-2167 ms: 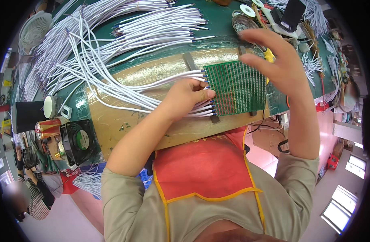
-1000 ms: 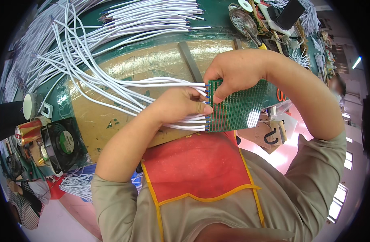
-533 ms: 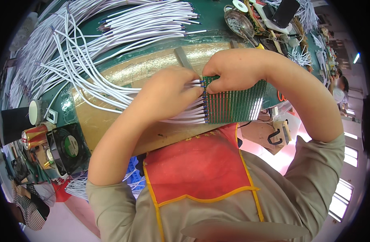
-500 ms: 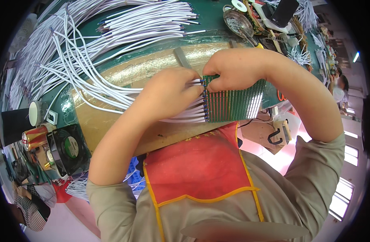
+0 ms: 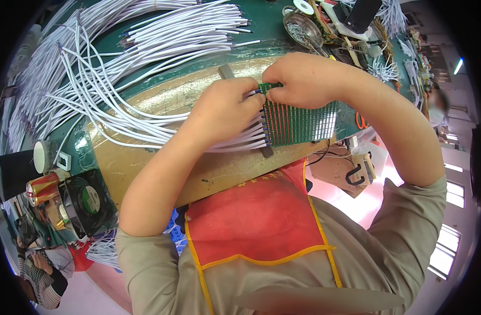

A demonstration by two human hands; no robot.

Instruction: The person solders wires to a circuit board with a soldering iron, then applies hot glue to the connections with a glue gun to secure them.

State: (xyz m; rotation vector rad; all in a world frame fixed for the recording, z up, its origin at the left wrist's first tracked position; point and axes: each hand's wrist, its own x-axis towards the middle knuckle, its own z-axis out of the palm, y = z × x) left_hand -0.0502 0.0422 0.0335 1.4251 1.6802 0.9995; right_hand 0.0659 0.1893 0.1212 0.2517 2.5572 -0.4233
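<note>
A green circuit board [image 5: 301, 125] made of many narrow strips lies in front of me, with white cables [image 5: 156, 137] running to its left edge. Several cable ends with dark blue tips line that edge. At the board's far left corner, my left hand [image 5: 223, 109] pinches the end of one white cable against the edge. My right hand [image 5: 303, 79] grips the same corner from the right, thumb and curled forefinger closed on the board. The fingertips hide the exact contact between cable and board.
Under the work lies a brown board [image 5: 146, 176] with grey metal bars [image 5: 226, 71] on it. Bundled white cables [image 5: 188, 31] cover the far left of the green table. A black fan [image 5: 88, 202] stands at left; a metal bowl [image 5: 303, 29] sits far right.
Both hands and the circuit board have shifted a little away from me. The end of a metal bar now shows below the board's near left corner. Both hands keep their pinch.
</note>
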